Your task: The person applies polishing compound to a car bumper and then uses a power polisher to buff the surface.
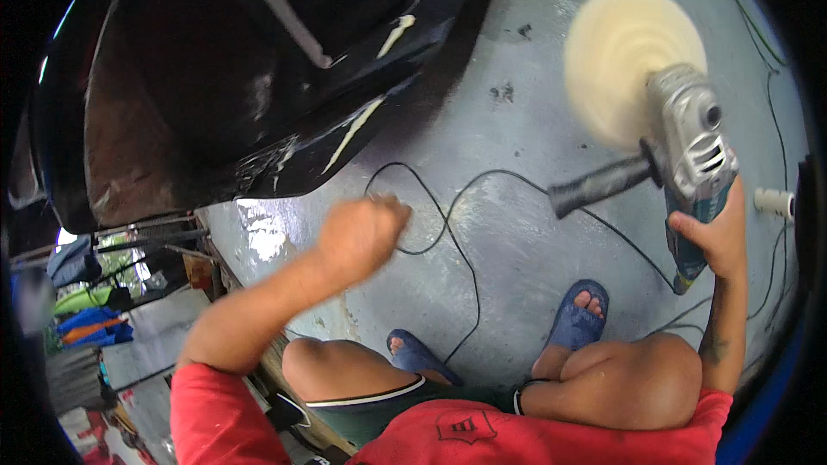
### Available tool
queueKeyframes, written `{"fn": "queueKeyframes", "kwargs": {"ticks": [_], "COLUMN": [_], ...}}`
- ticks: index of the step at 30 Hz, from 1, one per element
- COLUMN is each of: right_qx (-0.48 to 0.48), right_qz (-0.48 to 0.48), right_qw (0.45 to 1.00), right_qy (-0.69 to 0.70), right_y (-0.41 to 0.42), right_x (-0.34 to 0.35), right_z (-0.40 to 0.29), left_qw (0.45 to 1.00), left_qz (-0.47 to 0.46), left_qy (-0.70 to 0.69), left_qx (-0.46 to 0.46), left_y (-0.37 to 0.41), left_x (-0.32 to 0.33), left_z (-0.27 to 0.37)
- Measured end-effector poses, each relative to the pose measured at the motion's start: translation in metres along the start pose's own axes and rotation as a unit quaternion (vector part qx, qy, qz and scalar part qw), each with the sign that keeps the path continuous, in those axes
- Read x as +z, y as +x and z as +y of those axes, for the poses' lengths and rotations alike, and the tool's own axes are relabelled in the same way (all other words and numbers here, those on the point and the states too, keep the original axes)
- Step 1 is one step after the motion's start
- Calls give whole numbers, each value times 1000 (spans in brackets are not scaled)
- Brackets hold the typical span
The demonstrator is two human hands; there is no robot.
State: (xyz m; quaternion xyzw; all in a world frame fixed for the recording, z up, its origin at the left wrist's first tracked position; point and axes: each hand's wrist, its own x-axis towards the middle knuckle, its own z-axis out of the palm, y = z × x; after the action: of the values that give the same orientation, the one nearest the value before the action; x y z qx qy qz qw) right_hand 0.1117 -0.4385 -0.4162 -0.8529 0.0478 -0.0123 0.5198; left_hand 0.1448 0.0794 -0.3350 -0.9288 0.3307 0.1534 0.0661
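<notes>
My right hand point(718, 232) grips the body of a green and grey electric polisher point(688, 123) on the right. Its round cream pad point(627, 71) looks blurred and is apart from the car. A black side handle point(597, 184) sticks out to the left, with no hand on it. My left hand point(363, 237) is curled into a fist below the edge of a glossy black car body panel point(310, 110); nothing shows in it, though its palm is hidden. Two cream streaks of what looks like polishing compound point(355, 132) lie on the panel, beside whitish scuffs point(284, 155).
A black power cord point(475, 278) loops over the wet-looking grey floor point(517, 226) near my sandals point(575, 316). More cables point(778, 123) run along the right. A white cylinder point(773, 203) stands out there. At lower left are cloths point(97, 329) and a grey surface point(152, 336).
</notes>
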Motion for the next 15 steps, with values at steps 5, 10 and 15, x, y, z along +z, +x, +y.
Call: {"fn": "queueKeyframes", "kwargs": {"ticks": [5, 10, 15], "right_qx": [-33, -25, -95], "right_qz": [-109, -26, 86], "right_qw": [990, 952, 865], "right_qy": [-85, -303, -485], "right_y": [14, 16, 10], "right_x": [18, -19, -185], "right_z": [-51, -79, -71], "left_qw": [950, 942, 923], "left_qz": [-93, -192, -251], "left_qy": [-290, -242, -268], "left_qx": [-64, -133, -113], "left_y": [-26, -58, -87], "left_x": [16, 139, 143], "left_z": [95, 110, 37]}}
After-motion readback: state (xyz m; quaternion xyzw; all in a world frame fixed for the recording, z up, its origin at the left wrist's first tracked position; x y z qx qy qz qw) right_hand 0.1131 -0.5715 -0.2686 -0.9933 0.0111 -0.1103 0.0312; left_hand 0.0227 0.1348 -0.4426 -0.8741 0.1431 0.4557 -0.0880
